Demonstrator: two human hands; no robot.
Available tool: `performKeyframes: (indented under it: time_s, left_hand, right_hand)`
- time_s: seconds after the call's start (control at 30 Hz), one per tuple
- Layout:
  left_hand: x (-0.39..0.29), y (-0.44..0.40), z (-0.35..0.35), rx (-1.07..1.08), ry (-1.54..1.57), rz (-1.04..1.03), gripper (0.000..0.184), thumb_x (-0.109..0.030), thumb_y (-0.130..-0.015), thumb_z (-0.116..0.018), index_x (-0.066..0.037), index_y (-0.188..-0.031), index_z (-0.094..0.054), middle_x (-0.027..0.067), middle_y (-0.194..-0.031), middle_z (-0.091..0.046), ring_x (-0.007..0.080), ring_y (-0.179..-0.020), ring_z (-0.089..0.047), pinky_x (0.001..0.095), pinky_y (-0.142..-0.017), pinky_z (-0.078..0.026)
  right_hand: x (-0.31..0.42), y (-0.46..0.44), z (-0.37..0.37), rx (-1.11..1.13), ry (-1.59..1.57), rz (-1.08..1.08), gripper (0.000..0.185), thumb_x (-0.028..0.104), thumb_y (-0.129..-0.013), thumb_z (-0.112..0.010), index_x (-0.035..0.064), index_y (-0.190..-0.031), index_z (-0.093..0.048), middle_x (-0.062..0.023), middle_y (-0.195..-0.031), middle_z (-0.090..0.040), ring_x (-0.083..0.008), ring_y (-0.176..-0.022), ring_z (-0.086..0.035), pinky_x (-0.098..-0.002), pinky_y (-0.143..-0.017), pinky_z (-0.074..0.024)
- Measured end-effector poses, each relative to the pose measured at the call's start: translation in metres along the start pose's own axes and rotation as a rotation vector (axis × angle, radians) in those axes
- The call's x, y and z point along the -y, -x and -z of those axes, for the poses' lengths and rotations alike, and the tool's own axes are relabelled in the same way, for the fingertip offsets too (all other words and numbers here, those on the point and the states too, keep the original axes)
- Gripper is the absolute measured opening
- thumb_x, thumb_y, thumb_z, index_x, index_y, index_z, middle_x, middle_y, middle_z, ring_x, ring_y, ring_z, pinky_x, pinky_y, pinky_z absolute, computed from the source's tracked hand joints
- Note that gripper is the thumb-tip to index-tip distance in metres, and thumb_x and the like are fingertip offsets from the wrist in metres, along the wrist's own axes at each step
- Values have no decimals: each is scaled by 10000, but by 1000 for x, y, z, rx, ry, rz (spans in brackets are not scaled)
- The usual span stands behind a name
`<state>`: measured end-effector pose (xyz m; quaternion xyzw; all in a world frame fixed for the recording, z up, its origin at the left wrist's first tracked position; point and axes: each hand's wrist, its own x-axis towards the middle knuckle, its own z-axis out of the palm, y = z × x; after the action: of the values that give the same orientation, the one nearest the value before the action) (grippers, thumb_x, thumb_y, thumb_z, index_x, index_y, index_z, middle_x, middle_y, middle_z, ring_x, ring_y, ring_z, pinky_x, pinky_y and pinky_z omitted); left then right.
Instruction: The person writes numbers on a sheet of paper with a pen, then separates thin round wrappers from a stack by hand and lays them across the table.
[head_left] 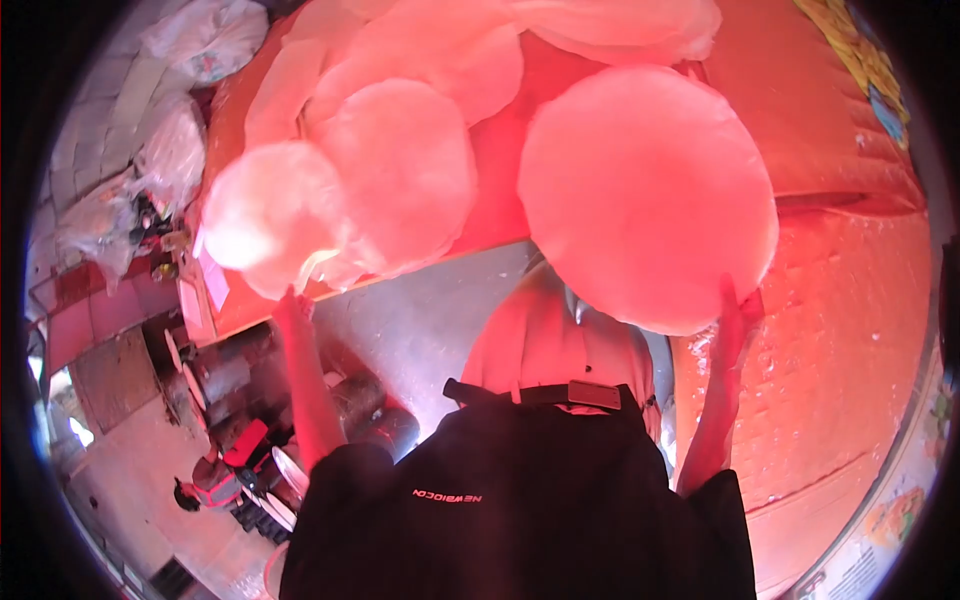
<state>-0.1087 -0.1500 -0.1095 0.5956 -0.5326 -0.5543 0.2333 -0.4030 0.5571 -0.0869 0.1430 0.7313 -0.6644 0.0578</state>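
Observation:
In the head view my right hand (738, 308) grips the lower right edge of a large, thin round flatbread (648, 195), fingers closed on its rim. The flatbread is spread out almost flat, near edge over the gap before my legs. On the left, my left hand (292, 306) pinches the near edge of a smaller pale flatbread (285, 195), brightly lit and slightly folded at its lower rim. This one overlaps another round flatbread (405, 175) beside it. Red light washes out their surface detail.
More thin pale sheets (440, 60) overlap at the back of the orange-covered table (495, 185). An orange quilted surface (810, 340) lies to the right, with yellow cloth (855, 50) beyond. Plastic bags (170, 150) stand at far left; tools and containers (240, 460) sit lower left.

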Motion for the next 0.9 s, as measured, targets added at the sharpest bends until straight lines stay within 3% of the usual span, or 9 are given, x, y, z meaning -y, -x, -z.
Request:
performKeyframes:
  time_s: [0.03, 0.17, 0.23, 0.27, 0.33, 0.53, 0.73, 0.8, 0.9]
  left_hand:
    - [4, 38, -43, -109, -216, 36, 337, -128, -886, -611, -6, -1191, -534, 101, -998, -626, 190, -872, -619, 297, -752, -542]
    - [-2, 228, -251, 740, -25, -329, 406, -105, -876, -607, 20, -1251, -518, 99, -1055, -629, 204, -978, -617, 340, -865, -505]
    - [2, 299, -332, 1135, -349, -548, 474, -111, -859, -635, 2, -1294, -484, 84, -1087, -621, 200, -1081, -577, 334, -930, -468]
    - [-12, 346, -360, 1257, -242, -495, 441, -94, -857, -636, -8, -1271, -508, 68, -1093, -616, 171, -1101, -552, 318, -934, -456]
    - [-37, 401, -401, 1291, -453, -484, 409, -92, -855, -642, -1, -1240, -539, 60, -1089, -616, 138, -1061, -552, 304, -902, -462]
    - [-2, 392, -425, 1441, -156, -36, 322, -191, -930, -577, -1, -1189, -578, 35, -1052, -627, 96, -971, -570, 271, -849, -471]
    - [4, 384, -434, 1385, -238, -150, 213, -169, -923, -570, -1, -1049, -609, -33, -861, -580, 44, -761, -506, 243, -657, -428]
    - [1, 388, -436, 1382, -226, -193, 183, -154, -908, -579, -6, -1009, -620, -54, -789, -556, 25, -694, -472, 226, -599, -398]
    - [9, 386, -441, 1363, -280, -268, 177, -137, -905, -569, -10, -1015, -623, -62, -779, -548, 11, -684, -457, 212, -589, -380]
  right_hand:
    - [7, 2, -1, -4, -6, 23, 316, 210, -916, -605, -20, -1131, -580, -57, -1037, -631, -126, -923, -582, -268, -807, -462]
    - [35, 6, -14, 25, -77, -41, 349, 296, -958, -539, 3, -1142, -577, -44, -965, -635, -102, -834, -582, -253, -709, -483]
    - [46, 2, -36, 77, -199, -144, 327, 283, -953, -549, 14, -1134, -586, -26, -882, -623, -87, -761, -578, -233, -639, -477]
    - [50, -1, -45, 100, -271, -195, 297, 256, -941, -573, 18, -1118, -595, -12, -819, -611, -78, -713, -575, -217, -594, -466]
    - [53, -7, -58, 161, -157, -155, 292, 212, -917, -613, 12, -1128, -590, -16, -794, -615, -94, -666, -577, -224, -576, -472]
    - [56, 2, -43, 86, -283, -159, 332, 213, -907, -626, -14, -1143, -579, -27, -810, -640, -87, -707, -585, -242, -602, -474]
    - [33, 0, 12, -393, 477, 229, 477, 339, -845, -683, -22, -1141, -588, -151, -927, -654, -200, -809, -625, -323, -698, -503]
    - [17, -20, 38, -473, 593, 242, 539, 395, -851, -661, -4, -1202, -570, -176, -988, -670, -241, -892, -643, -358, -765, -504]
    - [46, -48, 40, -222, 262, -70, 580, 401, -797, -712, 1, -1195, -581, -181, -1030, -668, -226, -924, -650, -346, -777, -505]
